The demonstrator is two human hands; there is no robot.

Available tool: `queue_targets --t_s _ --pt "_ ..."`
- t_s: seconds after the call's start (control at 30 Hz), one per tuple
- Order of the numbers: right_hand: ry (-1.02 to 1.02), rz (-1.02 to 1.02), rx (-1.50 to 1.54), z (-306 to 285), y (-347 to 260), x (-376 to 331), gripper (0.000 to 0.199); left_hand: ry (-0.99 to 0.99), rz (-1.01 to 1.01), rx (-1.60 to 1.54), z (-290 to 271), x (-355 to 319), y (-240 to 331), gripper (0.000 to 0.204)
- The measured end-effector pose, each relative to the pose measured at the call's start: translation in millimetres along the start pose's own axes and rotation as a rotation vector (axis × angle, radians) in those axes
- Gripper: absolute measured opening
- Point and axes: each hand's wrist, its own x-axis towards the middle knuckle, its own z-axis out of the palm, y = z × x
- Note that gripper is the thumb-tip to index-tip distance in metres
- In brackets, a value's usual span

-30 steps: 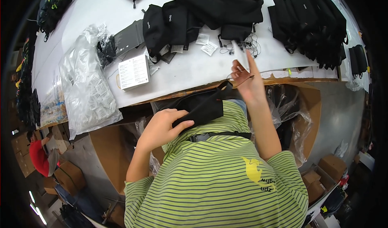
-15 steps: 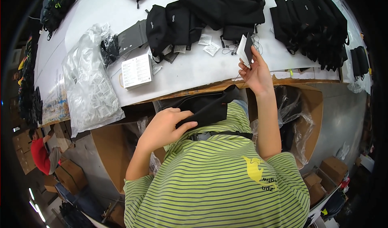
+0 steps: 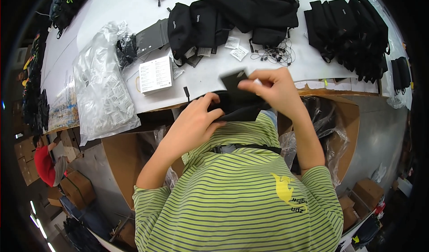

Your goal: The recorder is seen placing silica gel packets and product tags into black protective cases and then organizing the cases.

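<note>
My left hand (image 3: pixel 194 123) grips the near edge of a black fabric pouch (image 3: pixel 243 112) at the table's front edge, its fingers curled at the opening. A zipper pull (image 3: pixel 187 93) sticks up on the pouch's left. Above the opening, my right hand (image 3: pixel 278 90) pinches a dark, card-like tag (image 3: pixel 232 80), blurred by motion. A small white piece (image 3: pixel 257 81) shows by its fingertips. The inside of the pouch is mostly hidden.
Black pouches (image 3: pixel 203 24) lie mid-table, with more stacked (image 3: pixel 346 29) at right. Nearby are tangled black cords (image 3: pixel 277 54), white packets (image 3: pixel 239 52), a stack of white cards (image 3: pixel 156 75) and a clear plastic bag (image 3: pixel 105 87). A person in red (image 3: pixel 44 165) is at far left.
My right hand has come down and left from over the table, bringing the tag to the pouch. My left hand has shifted slightly up and right, and the pouch's mouth has widened.
</note>
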Motion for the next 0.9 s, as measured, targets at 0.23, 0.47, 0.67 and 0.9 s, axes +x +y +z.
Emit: queue_targets --t_s 0.23,0.47,0.67,0.9 --pt "-0.208 -0.246 -0.405 16 9 -9 0.03 0.145 0.218 0.023 12 14 -14 0.02" --pt "-0.344 -0.149 -0.316 7 35 -24 0.033 -0.026 -0.122 -0.509 8 54 -52 0.017" --pt "-0.319 -0.09 -0.339 6 22 -33 0.029 0.585 0.019 0.367 28 100 -128 0.025" --pt "-0.215 -0.249 -0.448 -3 13 -37 0.021 0.682 0.069 0.315 24 103 -136 0.024"
